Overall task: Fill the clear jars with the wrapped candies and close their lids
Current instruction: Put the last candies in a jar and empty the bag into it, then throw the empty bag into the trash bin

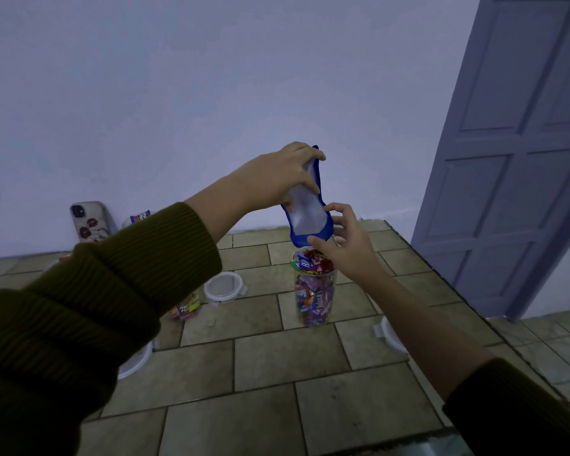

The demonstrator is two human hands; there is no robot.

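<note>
Centre of frame, upper: left hand (287, 176), olive ribbed sleeve, fingers curled round the top end of a blue bag (306, 209). The bag is upended, its mouth pointing down, with a pale, see-through panel.

Centre, just below: right hand (343, 238), thumb and fingers grasping the bag's lower blue edge, directly above the jar mouth.

Centre, lower: clear jar (313, 291), upright on the tiled counter (260, 373), lid off. It is packed with wrapped candies (311, 260) in red, purple and blue, which are heaped over the rim.

Left of the jar, apart from it: round lid (223, 286), white rim, lying flat on the counter.

Centre left, partly hidden behind the left forearm: second jar (185, 311) holding candies; how full, cannot tell.

Right of the clear jar, behind the right forearm: white-rimmed lid (392, 337), partly hidden.

Lower left, under the sleeve: another white-rimmed round piece (135, 360), mostly hidden.

Upper left: phone (88, 222) in a patterned case, leaning upright against the wall. Just beside it is a third jar (139, 218) with a purple wrapper at its top.

Right edge: panelled door (507, 159).
</note>
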